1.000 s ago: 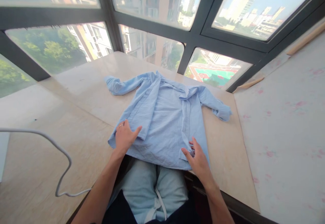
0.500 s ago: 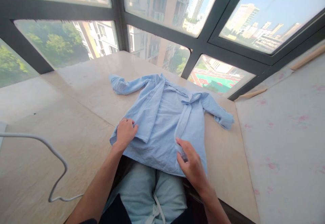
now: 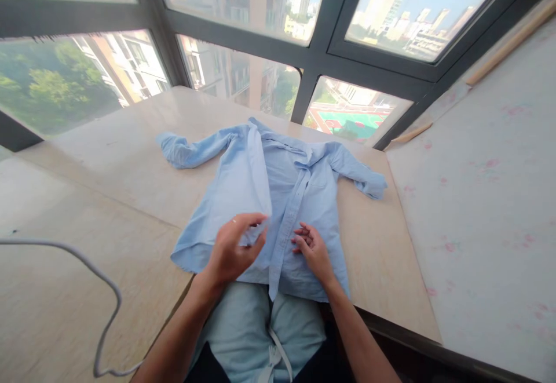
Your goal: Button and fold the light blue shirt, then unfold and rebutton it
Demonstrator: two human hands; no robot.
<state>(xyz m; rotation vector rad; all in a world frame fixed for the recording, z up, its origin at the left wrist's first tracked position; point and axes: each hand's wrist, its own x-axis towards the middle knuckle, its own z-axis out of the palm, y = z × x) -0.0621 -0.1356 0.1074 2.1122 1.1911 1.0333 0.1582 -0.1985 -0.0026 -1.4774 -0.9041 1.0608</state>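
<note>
A light blue button-up shirt lies spread in front of me, its collar towards the window and both sleeves out to the sides. My left hand has curled fingers at the edge of the shirt's left front panel, which rises off the layer below. Over the lower right front, beside the button strip, is my right hand. Its fingers are loosely bent and apart, with no cloth between them. The right panel lies flat, and the strip's lower tip hangs near my legs.
The shirt rests on a pale wood-grain ledge under dark-framed windows. A grey cable curves across the left side. On the right stands a flower-patterned wall. My legs are at the ledge's front edge.
My left hand has moved right and lifted the left front panel towards the middle. My right hand has let go of the right panel, which now lies straighter. The view has shifted right.
</note>
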